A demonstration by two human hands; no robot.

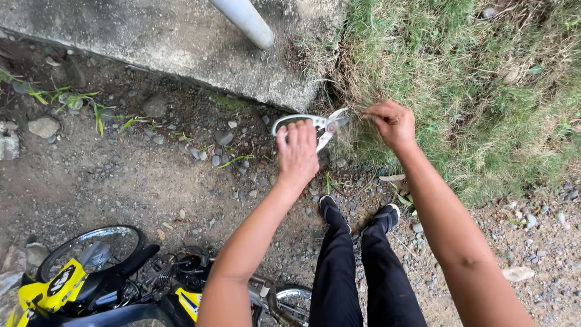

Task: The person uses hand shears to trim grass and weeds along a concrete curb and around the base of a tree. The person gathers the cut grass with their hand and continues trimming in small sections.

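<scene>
My left hand (298, 154) grips the handles of grey garden shears (319, 125), whose short blades stand apart and point right toward the grass. My right hand (390, 124) is closed on a thin tuft of dry grass (357, 115) stretched between it and the blades. The tuft runs from the edge of a grass patch (472, 79) down to my fingers. My legs in black trousers and dark shoes (357, 215) stand on the gravel below the hands.
A concrete slab (181, 42) with a white pipe (245, 21) on it lies at the top. Gravel and dirt (121, 175) with loose stones cover the left. A yellow and black motorbike (109, 278) lies at the bottom left.
</scene>
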